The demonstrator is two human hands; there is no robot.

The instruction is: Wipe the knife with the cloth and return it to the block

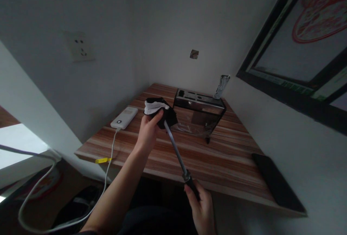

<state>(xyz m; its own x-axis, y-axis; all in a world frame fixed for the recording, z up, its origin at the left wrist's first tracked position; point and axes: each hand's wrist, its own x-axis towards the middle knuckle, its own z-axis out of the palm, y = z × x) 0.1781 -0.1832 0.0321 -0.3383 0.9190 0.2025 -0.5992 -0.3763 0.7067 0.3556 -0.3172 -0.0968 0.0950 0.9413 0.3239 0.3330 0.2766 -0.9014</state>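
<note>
In my right hand (200,200), low in the view, is the black handle of a sharpening steel (176,151). Its long grey rod slants up and to the left. My left hand (149,128) is closed on a black and white cloth (158,108), with the thumb pressed on top. The rod's far end runs into the cloth, so its tip is hidden. Just behind the cloth stands a knife block (202,99) with a slotted dark top and see-through sides. A tool with a silvery, wrapped-looking upper part (221,87) sticks up from its right end.
A white power bank (124,117) lies left on the striped wooden table (230,166), its white cable (112,146) hanging over the front edge past a yellow tag (103,160). At the right edge lies a flat black slab (276,181). Walls close in behind and on both sides.
</note>
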